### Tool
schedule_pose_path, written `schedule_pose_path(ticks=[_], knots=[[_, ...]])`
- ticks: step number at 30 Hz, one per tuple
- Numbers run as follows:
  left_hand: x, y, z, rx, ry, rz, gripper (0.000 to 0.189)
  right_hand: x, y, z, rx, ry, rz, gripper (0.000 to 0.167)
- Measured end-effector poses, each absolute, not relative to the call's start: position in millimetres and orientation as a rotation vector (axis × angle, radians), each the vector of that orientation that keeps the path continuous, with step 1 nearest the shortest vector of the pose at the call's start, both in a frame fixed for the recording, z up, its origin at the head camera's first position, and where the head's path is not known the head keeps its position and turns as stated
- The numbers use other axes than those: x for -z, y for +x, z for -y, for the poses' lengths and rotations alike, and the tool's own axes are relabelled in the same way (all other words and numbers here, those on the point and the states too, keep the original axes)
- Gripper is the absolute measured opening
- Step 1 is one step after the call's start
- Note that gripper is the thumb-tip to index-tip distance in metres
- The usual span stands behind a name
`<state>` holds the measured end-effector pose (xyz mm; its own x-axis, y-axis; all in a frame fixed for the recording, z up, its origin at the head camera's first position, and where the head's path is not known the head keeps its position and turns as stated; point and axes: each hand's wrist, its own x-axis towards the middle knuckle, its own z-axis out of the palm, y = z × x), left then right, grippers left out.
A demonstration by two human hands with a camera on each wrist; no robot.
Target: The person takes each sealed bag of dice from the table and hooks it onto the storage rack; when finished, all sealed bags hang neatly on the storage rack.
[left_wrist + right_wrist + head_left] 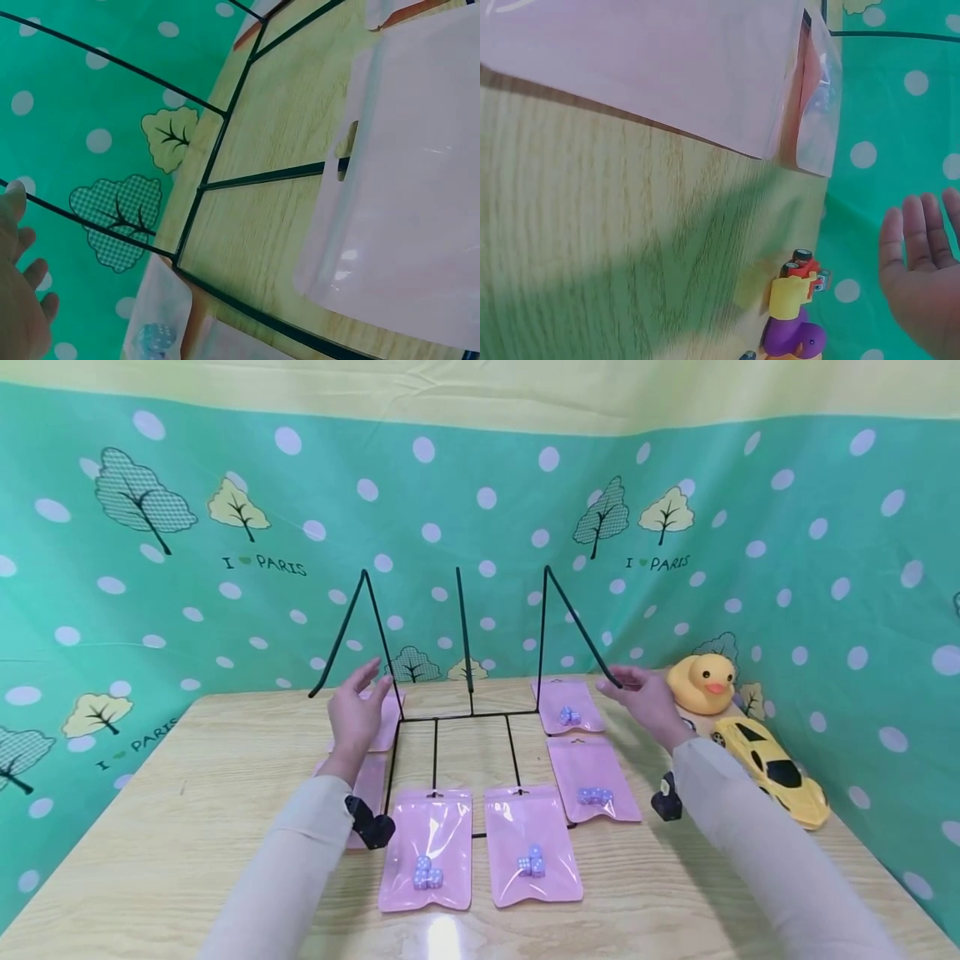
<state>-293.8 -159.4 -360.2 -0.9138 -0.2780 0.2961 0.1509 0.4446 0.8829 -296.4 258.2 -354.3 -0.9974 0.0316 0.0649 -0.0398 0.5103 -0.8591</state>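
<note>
Tabletop (pixel 225 777); front-pouch dice (pixel 422 878): head view only.

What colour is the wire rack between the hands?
The wire rack is plain black; the head view shows it best.

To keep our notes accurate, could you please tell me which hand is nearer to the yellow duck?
Right: in the head view, the right hand is immediately beside the yellow duck. The left hand is farther away, across the black wire rack from it.
</note>
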Motion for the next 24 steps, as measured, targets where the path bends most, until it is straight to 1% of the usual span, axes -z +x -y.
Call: schedule_pose_path(ticks=[3, 7, 11, 17, 24], knots=[[360, -296, 158, 1.502, 0.111, 2.301, 0.045, 357, -299, -259, -1.49, 0.017, 2.688, 0.06], [360, -299, 155, 1.527, 0.13, 2.301, 0.045, 362, -303, -258, -1.425, 0.03, 2.724, 0.055], [359, -298, 152, 1.547, 0.142, 2.292, 0.044, 368, -306, -257, -1.411, -0.013, 2.761, 0.053], [360, -300, 150, 1.574, 0.143, 2.275, 0.044, 379, -314, -261, -1.489, -0.117, 2.812, 0.059], [360, -302, 150, 1.558, 0.16, 2.273, 0.042, 388, -325, -264, -1.388, -0.166, 2.968, 0.065]])
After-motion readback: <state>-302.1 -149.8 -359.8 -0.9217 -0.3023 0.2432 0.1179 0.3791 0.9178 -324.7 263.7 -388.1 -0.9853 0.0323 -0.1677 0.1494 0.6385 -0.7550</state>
